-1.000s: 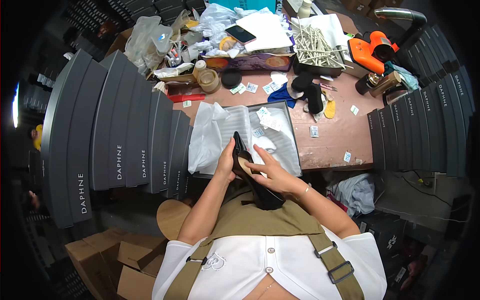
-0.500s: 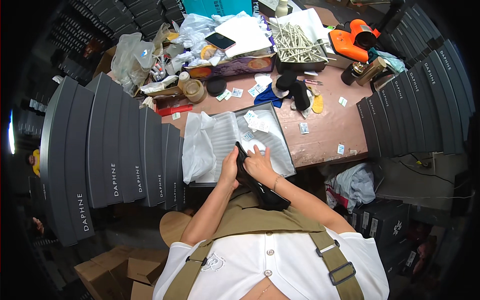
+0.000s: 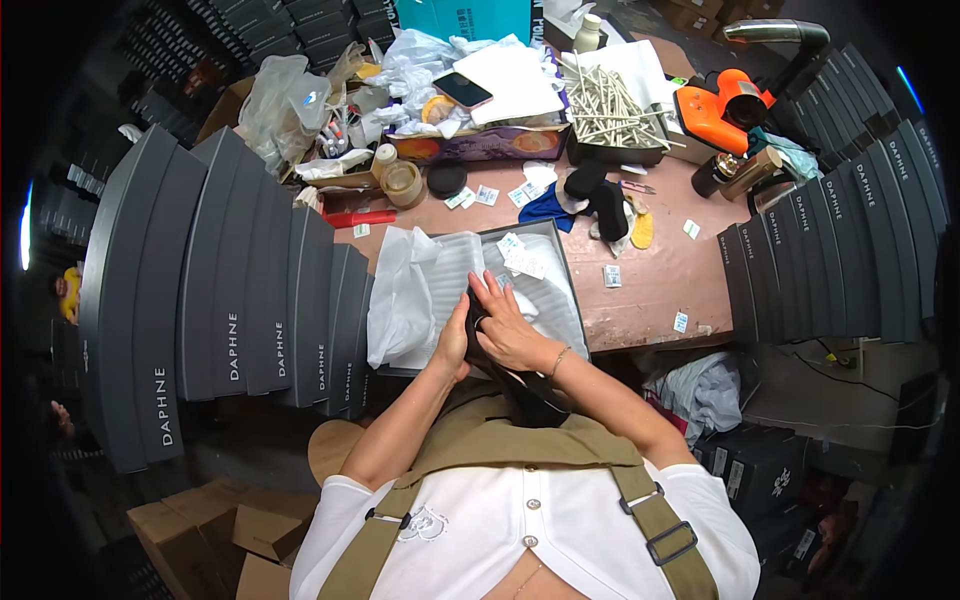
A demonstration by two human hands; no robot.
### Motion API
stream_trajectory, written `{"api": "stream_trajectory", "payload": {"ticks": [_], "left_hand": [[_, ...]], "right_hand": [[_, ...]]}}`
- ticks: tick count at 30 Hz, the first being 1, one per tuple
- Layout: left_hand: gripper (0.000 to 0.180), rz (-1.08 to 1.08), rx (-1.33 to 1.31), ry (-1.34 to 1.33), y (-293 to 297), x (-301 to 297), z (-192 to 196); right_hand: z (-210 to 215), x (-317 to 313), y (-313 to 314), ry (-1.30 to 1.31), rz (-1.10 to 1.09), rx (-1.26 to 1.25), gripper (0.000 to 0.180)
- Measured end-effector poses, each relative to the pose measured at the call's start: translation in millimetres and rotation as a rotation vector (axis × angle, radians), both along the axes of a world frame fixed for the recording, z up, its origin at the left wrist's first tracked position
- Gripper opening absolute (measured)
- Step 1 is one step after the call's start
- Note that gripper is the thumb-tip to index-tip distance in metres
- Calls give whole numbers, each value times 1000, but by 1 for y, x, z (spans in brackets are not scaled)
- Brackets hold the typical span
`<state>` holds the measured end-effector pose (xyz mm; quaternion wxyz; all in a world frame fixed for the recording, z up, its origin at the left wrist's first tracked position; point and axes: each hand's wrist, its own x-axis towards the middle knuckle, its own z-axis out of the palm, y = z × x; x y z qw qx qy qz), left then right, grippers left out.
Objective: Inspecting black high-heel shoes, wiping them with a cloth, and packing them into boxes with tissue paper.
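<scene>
A black shoe (image 3: pixel 535 400) is held lengthwise in front of my body, over the near edge of an open grey shoebox (image 3: pixel 567 262). My left hand (image 3: pixel 453 338) grips its left side, thumb up along the edge. Across its upper lies my right hand (image 3: pixel 510 330), closed on the shoe with the index and middle fingers stretched toward the far end; these fingers cover much of the shoe. Ribbed white padding (image 3: pixel 458 262) and white tissue paper (image 3: pixel 400 290) fill the box. Several small printed slips (image 3: pixel 524 260) rest on the padding.
Stacked grey shoeboxes (image 3: pixel 205 290) stand at left, and more boxes (image 3: pixel 830 240) at right. Behind are a jar (image 3: pixel 402 184), black sponge pieces (image 3: pixel 606 208), a carton of crumpled paper (image 3: pixel 515 143), a tray of white sticks (image 3: pixel 615 105) and an orange tool (image 3: pixel 712 118).
My right hand has flattened from bent, pinching fingers to stretched ones lying over the shoe. The shoe has stayed between both hands. The view has shifted slightly.
</scene>
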<state>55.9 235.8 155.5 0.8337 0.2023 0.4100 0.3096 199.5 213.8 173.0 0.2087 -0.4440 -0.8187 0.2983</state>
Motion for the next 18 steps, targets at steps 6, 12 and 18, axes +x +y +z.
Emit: {"api": "stream_trajectory", "payload": {"ticks": [6,12,18], "left_hand": [[52,103,-53,-107,-11,-2,-2],[55,89,100,-52,11,-4,16],[43,144,-88,19,-1,-13,2]], "right_hand": [[30,16,-30,150,135,-165,29],[55,24,-50,451,34,-514,40],[-2,-32,-18,139,-73,-258,35]]}}
